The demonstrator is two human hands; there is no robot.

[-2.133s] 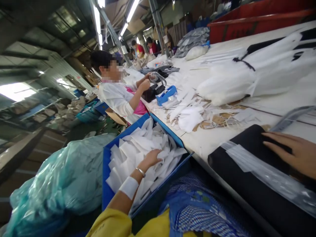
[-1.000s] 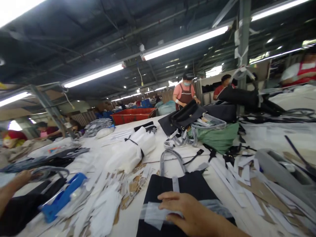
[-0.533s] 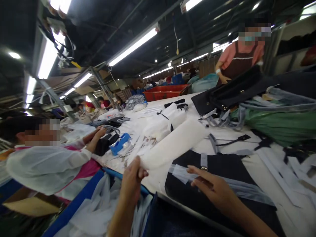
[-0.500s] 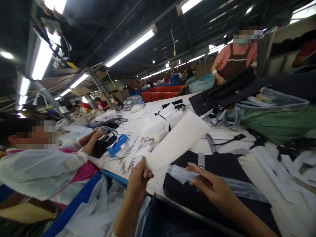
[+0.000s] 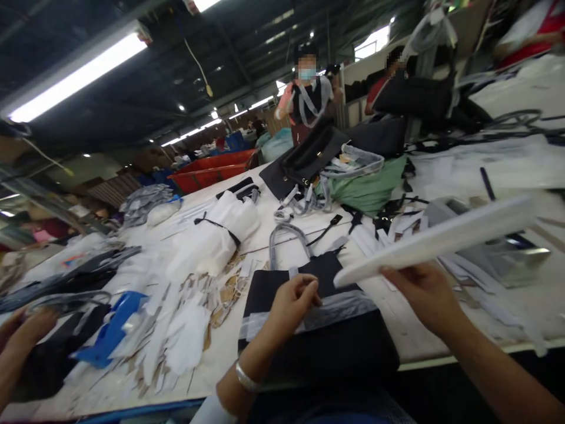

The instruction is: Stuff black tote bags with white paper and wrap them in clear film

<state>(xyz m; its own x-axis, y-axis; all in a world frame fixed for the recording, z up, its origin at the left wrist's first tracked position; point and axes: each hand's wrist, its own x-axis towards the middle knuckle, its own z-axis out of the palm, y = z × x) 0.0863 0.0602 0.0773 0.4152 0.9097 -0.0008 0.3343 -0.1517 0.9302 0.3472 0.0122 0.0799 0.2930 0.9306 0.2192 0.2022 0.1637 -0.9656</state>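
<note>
My right hand (image 5: 426, 294) is closed on the near edge of a long white sheet (image 5: 441, 235), held tilted above the table and seen almost edge-on. The sheet's exact material does not show. My left hand (image 5: 293, 303) hovers with curled fingers over a black handbag (image 5: 335, 347); nothing shows in it. The bag lies flat at the front edge of the table. Clear plastic wrap (image 5: 339, 309) runs across its middle, and its handle (image 5: 289, 235), wrapped in plastic too, points away from me.
White and brown scraps (image 5: 185, 330) and a blue holder (image 5: 110, 330) lie on the left, by a co-worker's hands (image 5: 26, 338). A grey dispenser-like object (image 5: 485, 253) stands on the right. Further back are a white bundle (image 5: 212, 235), a green bag (image 5: 366, 188) and another person (image 5: 306, 94).
My view has swung right. The white sheet has passed from my left hand to my right and now sits further right. My left hand has moved over the handbag.
</note>
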